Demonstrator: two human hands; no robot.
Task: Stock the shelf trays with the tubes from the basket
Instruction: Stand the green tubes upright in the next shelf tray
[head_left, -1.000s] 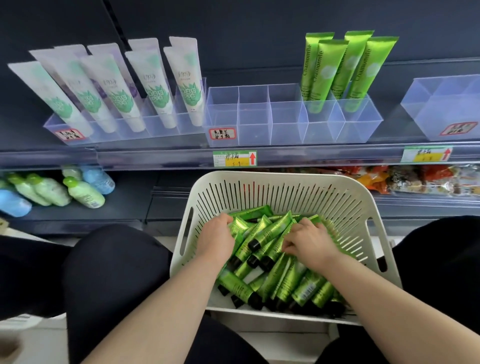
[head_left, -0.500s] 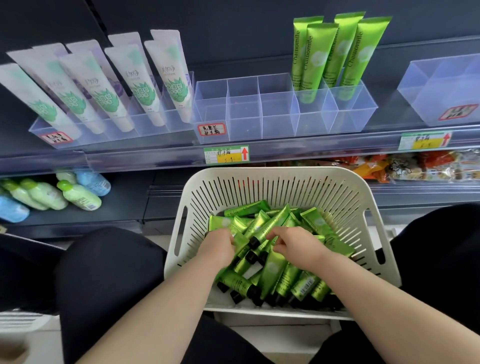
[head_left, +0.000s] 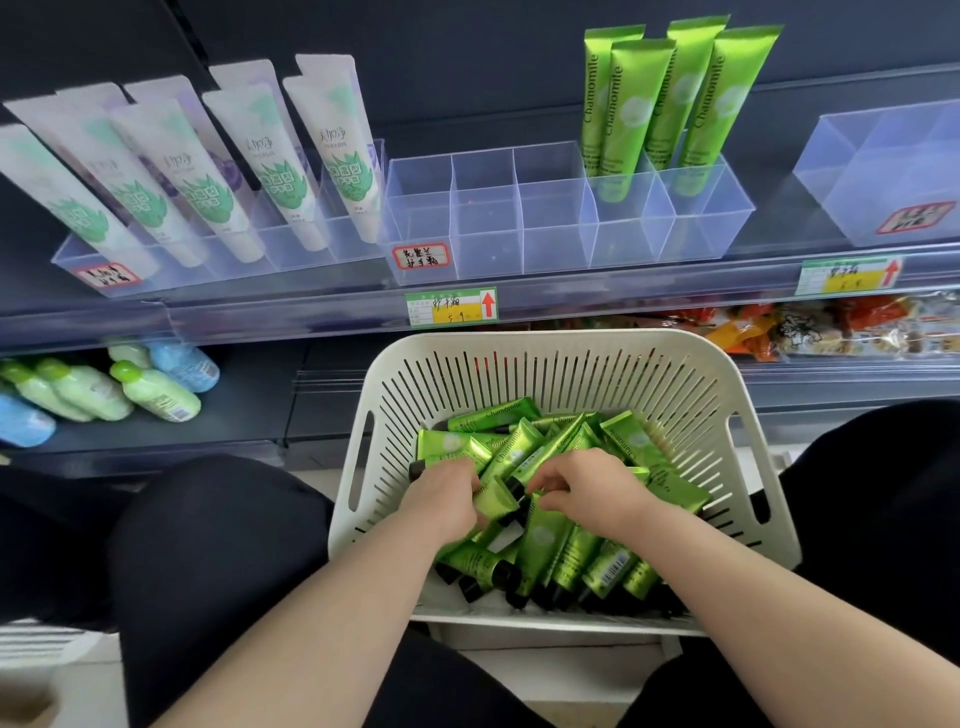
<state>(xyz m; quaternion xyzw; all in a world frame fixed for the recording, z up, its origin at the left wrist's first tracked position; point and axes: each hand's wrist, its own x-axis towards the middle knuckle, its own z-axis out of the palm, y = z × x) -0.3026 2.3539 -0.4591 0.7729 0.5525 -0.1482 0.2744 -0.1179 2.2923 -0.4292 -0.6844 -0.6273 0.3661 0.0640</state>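
Inside the white slotted plastic basket, the left hand and right hand have come closer together, fingers curled on shiny green black-capped tubes; lifting seems next.

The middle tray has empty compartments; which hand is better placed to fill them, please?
Likely left: left hand, among the green tubes, sits below the middle tray's empty compartments; right hand is offset.
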